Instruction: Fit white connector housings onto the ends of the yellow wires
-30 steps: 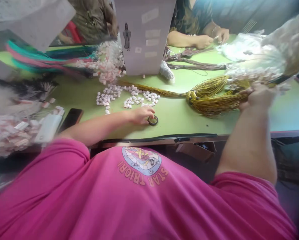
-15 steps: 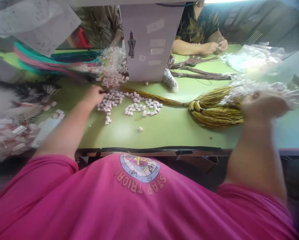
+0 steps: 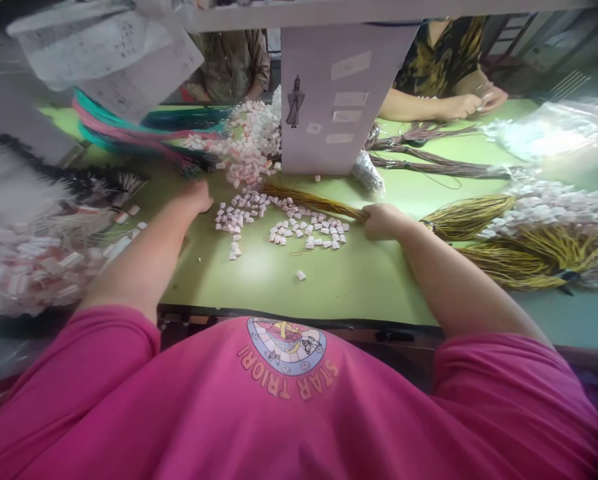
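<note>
My right hand (image 3: 383, 221) is closed around the thin part of a bundle of yellow and black wires (image 3: 319, 200), which runs left toward the pile of connectors. My left hand (image 3: 197, 196) hovers or rests at the left of the small white connectors (image 3: 241, 210), its fingers curled; a dark spot shows under the fingertips, and what they hold is hidden. More small connectors (image 3: 326, 230) lie scattered between the two hands. To the right of my right hand, thicker yellow wire bundles (image 3: 469, 217) end in a heap of white connectors (image 3: 559, 207).
An upright white panel (image 3: 329, 100) stands at the back, with a foil-like wrapped roll (image 3: 369, 175) beside it. Brown wire bundles (image 3: 439, 163) lie behind. Two people sit opposite; one person's hands (image 3: 471, 103) are at work. Orange and white parts (image 3: 43, 267) are heaped at left.
My right hand has left the white connectors at the right and gripped the wire bundle nearer the middle. A yellow bundle now lies farther right. The view has shifted slightly.
</note>
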Demonstrator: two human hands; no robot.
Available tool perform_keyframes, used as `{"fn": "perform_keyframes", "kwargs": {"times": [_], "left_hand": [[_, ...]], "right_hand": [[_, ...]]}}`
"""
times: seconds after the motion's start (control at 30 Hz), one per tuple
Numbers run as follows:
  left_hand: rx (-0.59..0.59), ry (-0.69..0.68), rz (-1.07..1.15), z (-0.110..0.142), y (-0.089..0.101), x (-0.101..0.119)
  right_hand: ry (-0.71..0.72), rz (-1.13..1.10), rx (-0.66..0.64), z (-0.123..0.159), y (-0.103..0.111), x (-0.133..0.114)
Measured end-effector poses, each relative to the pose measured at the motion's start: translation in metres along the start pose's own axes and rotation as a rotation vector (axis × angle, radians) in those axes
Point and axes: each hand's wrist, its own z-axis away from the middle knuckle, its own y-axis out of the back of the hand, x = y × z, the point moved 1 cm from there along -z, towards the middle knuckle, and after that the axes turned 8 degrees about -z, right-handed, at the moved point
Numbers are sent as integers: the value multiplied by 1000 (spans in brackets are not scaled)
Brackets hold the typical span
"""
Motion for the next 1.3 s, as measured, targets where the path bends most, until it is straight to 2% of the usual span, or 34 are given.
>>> {"fn": "perform_keyframes", "kwargs": {"times": [0.07, 0.1, 0.13, 0.23, 0.33, 0.4, 0.5, 0.67, 0.77, 0.87, 1.0, 1.07, 1.13, 1.2, 1.3], "left_hand": [[28, 158, -1, -31, 12, 30], [33, 178, 11, -48, 18, 51], [29, 149, 35, -65, 23, 75], [-39, -79, 159, -112, 39, 152], [-56, -196, 161, -140, 47, 207], [-57, -196, 164, -148, 47, 219], [-8, -153, 176, -148, 51, 204], [231, -93, 18, -122, 81, 149], [239, -95, -51, -79, 101, 144], [132, -125, -96, -16, 102, 173], [-147, -305, 30, 62, 77, 236], [-257, -396, 164, 82, 63, 262], [-317, -457, 249, 88, 53, 280], [-314, -496, 259, 87, 46, 287], [-222, -507, 209, 85, 40, 285]], "right_hand": [[-56, -119, -19, -9, 4, 3], [-84, -193, -14, -12, 6, 5], [-101, -237, -13, -15, 7, 6], [-116, -386, -18, -16, 10, 10], [-78, -622, 10, -4, 11, 16], [-25, -749, 65, 9, 11, 22], [88, -856, 137, 29, 6, 31], [146, -714, 223, 52, -2, 40], [118, -476, 185, 61, -2, 39], [190, -330, 47, 73, 1, 36], [287, -252, -223, 94, 20, 29], [380, -265, -366, 99, 33, 18], [397, -311, -401, 95, 40, 1], [301, -278, -372, 82, 35, -20], [107, -82, -63, 55, 7, -49]]}}
